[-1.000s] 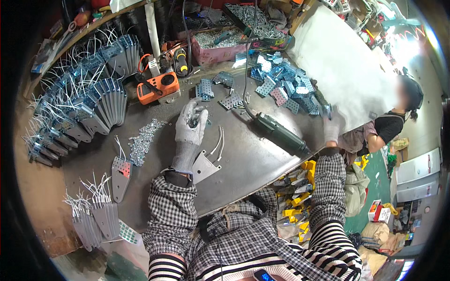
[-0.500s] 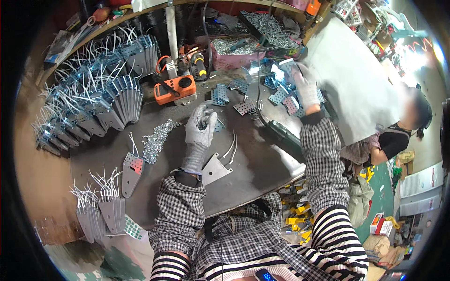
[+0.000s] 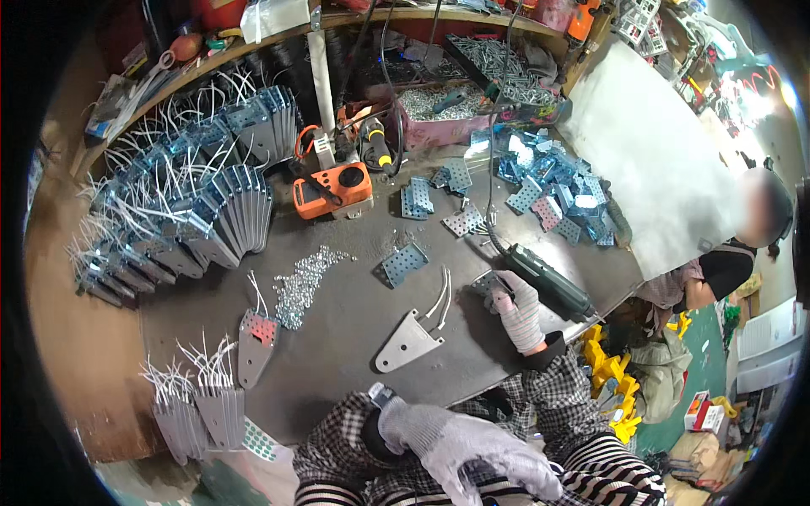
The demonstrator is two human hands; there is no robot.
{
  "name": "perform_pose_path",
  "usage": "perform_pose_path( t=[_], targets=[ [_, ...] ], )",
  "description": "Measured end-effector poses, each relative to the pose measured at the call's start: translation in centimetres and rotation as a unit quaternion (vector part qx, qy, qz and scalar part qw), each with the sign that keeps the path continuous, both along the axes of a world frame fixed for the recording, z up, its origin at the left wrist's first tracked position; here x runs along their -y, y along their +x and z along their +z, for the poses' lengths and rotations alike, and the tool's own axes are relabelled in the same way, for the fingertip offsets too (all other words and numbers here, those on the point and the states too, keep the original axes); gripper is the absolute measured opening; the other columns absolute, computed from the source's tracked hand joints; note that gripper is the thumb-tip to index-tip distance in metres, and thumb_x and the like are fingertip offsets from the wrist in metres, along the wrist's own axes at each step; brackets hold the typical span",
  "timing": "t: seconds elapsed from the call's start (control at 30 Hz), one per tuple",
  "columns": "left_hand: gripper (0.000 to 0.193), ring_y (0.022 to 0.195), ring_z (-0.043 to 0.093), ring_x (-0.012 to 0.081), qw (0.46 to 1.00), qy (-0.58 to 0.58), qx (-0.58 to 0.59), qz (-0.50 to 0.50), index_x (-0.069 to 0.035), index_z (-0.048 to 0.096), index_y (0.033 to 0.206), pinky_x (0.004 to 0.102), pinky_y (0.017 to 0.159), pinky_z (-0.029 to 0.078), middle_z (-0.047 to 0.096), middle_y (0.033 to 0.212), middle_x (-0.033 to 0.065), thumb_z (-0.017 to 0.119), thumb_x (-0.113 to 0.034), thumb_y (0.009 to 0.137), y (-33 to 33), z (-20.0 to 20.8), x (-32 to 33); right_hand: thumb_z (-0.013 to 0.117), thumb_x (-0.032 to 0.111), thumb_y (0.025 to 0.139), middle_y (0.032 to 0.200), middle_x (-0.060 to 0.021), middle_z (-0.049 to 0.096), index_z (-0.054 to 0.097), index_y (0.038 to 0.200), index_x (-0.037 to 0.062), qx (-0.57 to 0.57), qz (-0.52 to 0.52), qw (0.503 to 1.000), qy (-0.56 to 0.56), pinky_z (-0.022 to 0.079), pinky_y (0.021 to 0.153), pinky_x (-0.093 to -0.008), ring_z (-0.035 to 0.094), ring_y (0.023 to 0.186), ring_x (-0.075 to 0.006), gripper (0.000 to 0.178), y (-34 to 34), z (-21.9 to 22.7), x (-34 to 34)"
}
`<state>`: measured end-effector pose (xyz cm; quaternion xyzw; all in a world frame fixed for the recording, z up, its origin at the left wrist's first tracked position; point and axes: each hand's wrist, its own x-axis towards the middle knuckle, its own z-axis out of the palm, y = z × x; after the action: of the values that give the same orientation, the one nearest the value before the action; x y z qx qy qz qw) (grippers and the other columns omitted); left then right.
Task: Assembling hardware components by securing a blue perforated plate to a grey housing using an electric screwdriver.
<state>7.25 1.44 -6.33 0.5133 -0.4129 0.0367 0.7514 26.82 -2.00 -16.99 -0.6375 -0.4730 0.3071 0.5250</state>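
Right hand: I have the right hand (image 3: 519, 314), in a pale knit glove, over the desk (image 3: 333, 358) near its front edge; its grip is closed on a bluish, drilled metal bracket (image 3: 483, 285).
Left hand: the left hand (image 3: 472, 447), in a smooth-looking grey glove with a ribbed cuff, is past the front edge, above the lap; its fingers blur, so I can't tell how far its grip is open.
Plate: the plate (image 3: 403, 346), flat grey metal, triangular with rounded corners, lies on the desk left of my right hand; two thin white wires (image 3: 443, 297) run up from it.
Loose bracket: another bracket (image 3: 405, 266) lies above the plate, apart from it.
Open room: I see bare desk, dark and faintly glossy, between the plate and the nuts (image 3: 305, 282), a heap of small shiny metal pieces.
Right limit: the driver (image 3: 547, 281), a dark green cylinder, lies just beside my right hand, tip at the desk edge.
Far side: the pile (image 3: 557, 190) of bent, perforated metal.
Left limit: the stacks (image 3: 229, 223), fanned grey plates with white wires.
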Motion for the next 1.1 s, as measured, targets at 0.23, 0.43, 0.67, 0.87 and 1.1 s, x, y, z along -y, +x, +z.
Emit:
perform_pose_path(
  t=[0.23, 0.43, 0.67, 0.87, 1.1],
  targets=[
    [0.074, 0.116, 0.057, 0.0298, 1.000, 0.011, -0.007, -0.005, 0.004, 0.046, 0.135, 0.0408, 0.098, 0.045, 0.057, 0.128, 0.0181, 0.071, -0.043, 0.085, -1.5, -1.6, -2.0, 0.053, 0.010, 0.090, 0.070, -0.0024, 0.059, 0.059, 0.109, -0.0052, -0.001, -0.005, 1.000, -0.024, 0.045, 0.056, -0.0229, 0.053, 0.060, -0.0071, 0.025, -0.4, 0.6, -0.7],
    [0.071, 0.115, 0.057, 0.0298, 0.999, 0.029, -0.015, 0.005, 0.003, 0.047, 0.134, 0.0409, 0.097, 0.045, 0.058, 0.127, 0.0174, 0.070, -0.043, 0.085, -3.2, -2.5, -3.9, 0.052, 0.005, 0.086, 0.069, -0.0060, 0.060, 0.062, 0.104, -0.0042, 0.061, -0.026, 0.997, -0.031, 0.045, 0.056, -0.0253, 0.054, 0.058, -0.0095, 0.023, -0.5, 1.1, -0.9],
    [0.069, 0.114, 0.058, 0.0297, 0.997, 0.073, -0.017, 0.018, 0.002, 0.049, 0.133, 0.0409, 0.096, 0.045, 0.058, 0.127, 0.0166, 0.069, -0.043, 0.086, -4.1, -2.7, -6.5, 0.051, 0.005, 0.085, 0.069, -0.0074, 0.060, 0.061, 0.102, -0.0056, 0.094, -0.049, 0.994, -0.035, 0.048, 0.059, -0.0263, 0.058, 0.062, -0.0118, 0.022, -1.1, 1.5, -1.1],
    [0.066, 0.114, 0.058, 0.0297, 0.996, 0.081, -0.007, 0.019, 0.002, 0.050, 0.132, 0.0410, 0.095, 0.046, 0.059, 0.126, 0.0159, 0.068, -0.043, 0.086, -3.8, -3.2, -6.8, 0.051, 0.003, 0.085, 0.074, -0.0073, 0.060, 0.060, 0.105, -0.0062, 0.070, -0.036, 0.997, -0.022, 0.049, 0.059, -0.0261, 0.057, 0.062, -0.0108, 0.023, -1.1, 1.2, -1.2],
    [0.064, 0.113, 0.059, 0.0297, 0.995, 0.096, 0.004, 0.016, 0.000, 0.051, 0.131, 0.0411, 0.094, 0.046, 0.059, 0.125, 0.0150, 0.067, -0.043, 0.087, -3.4, -3.0, -6.3, 0.052, 0.001, 0.083, 0.077, -0.0097, 0.061, 0.059, 0.106, -0.0064, 0.084, -0.045, 0.994, -0.047, 0.050, 0.060, -0.0283, 0.059, 0.063, -0.0138, 0.025, -0.8, 0.9, -1.2]
  ],
)
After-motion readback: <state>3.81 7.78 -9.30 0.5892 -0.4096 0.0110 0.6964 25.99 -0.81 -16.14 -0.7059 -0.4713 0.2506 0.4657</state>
